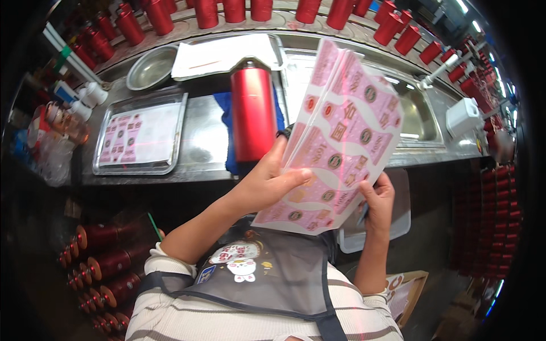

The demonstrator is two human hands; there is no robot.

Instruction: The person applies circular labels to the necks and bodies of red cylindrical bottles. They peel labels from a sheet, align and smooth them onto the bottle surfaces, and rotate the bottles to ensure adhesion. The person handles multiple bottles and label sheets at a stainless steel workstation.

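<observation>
At the left of the surface (pixel 202 128), a metal tray (pixel 133 170) carries pink-printed paper (pixel 136 136). Beyond it sits a round metal bowl (pixel 149 69), with a stack of white sheets (pixel 224 55) to its right. Next comes a red cylindrical bottle (pixel 254 116), blue cloth (pixel 226 116) showing on both sides. The left hand (pixel 270 179) pinches the left edge of several pink label sheets (pixel 347 136), thumb across the printed face. These sheets are held up before the person's apron (pixel 273 273). The right hand (pixel 380 207) pinches their lower right edge, thumb in front. Farther right are a sink (pixel 418 116) and a white plastic jug (pixel 463 117).
</observation>
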